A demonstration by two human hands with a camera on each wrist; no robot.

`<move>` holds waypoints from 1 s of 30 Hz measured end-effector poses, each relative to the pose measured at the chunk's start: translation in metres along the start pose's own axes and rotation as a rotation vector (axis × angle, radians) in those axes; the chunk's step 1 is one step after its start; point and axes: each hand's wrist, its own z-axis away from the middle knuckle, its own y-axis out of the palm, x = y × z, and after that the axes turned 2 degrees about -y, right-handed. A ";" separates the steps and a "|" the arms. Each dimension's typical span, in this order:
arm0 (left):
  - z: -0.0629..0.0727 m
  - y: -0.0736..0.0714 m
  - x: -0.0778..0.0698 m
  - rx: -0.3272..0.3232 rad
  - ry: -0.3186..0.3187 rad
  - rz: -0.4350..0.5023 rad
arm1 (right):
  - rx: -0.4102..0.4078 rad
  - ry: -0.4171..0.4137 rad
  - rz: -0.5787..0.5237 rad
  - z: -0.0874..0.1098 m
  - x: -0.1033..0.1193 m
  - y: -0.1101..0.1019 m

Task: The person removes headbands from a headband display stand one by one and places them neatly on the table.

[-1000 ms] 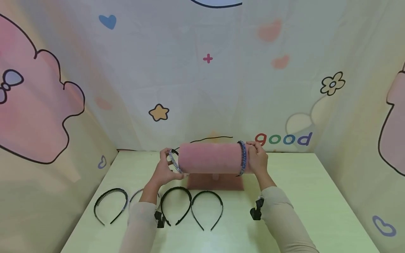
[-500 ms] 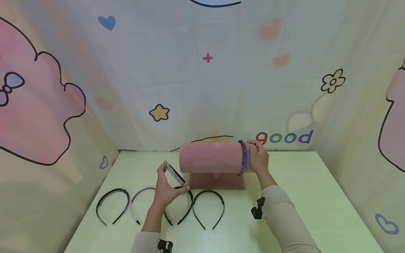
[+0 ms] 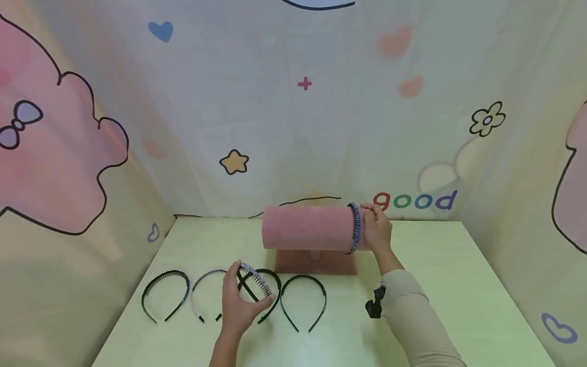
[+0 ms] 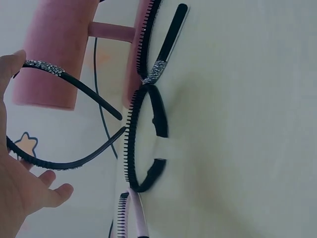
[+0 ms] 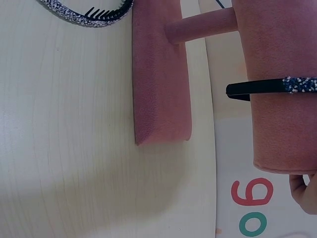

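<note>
My left hand (image 3: 237,305) holds a toothed headband (image 3: 258,279) covered in silver sparkles between thumb and fingers, in front of the pink display stand. In the left wrist view this headband (image 4: 44,66) has its two ends pointing toward the table. My right hand (image 3: 377,230) grips the right end of the stand's horizontal plush roll (image 3: 307,227). Round the roll, close to that hand, sits a blue sparkly headband (image 3: 355,228); its dark end (image 5: 237,89) sticks out in the right wrist view, where only part of the right hand shows.
Along the table's front left lie several headbands: a black one (image 3: 144,294), a pale one (image 3: 194,288), a black one (image 3: 277,285) partly behind my left hand, and a thin dark one (image 3: 303,277). The stand's flat base (image 3: 316,263) rests behind them. A printed curtain (image 3: 293,127) encloses the table.
My left hand has come away from the roll's left end, moving down and toward me with the silver headband. My right hand stays on the roll's right end.
</note>
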 end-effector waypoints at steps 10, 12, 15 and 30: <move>0.026 -0.024 0.011 -0.043 -0.044 -0.072 | -0.012 0.002 0.005 0.008 0.005 -0.003; 0.029 -0.029 0.014 -0.057 -0.056 -0.098 | -0.017 0.004 0.007 0.010 0.007 -0.003; 0.031 -0.037 0.017 -0.087 -0.065 -0.117 | -0.026 0.004 0.013 0.012 0.009 -0.004; 0.036 -0.067 0.032 -0.229 -0.191 -0.198 | -0.028 -0.009 0.000 0.013 0.010 -0.005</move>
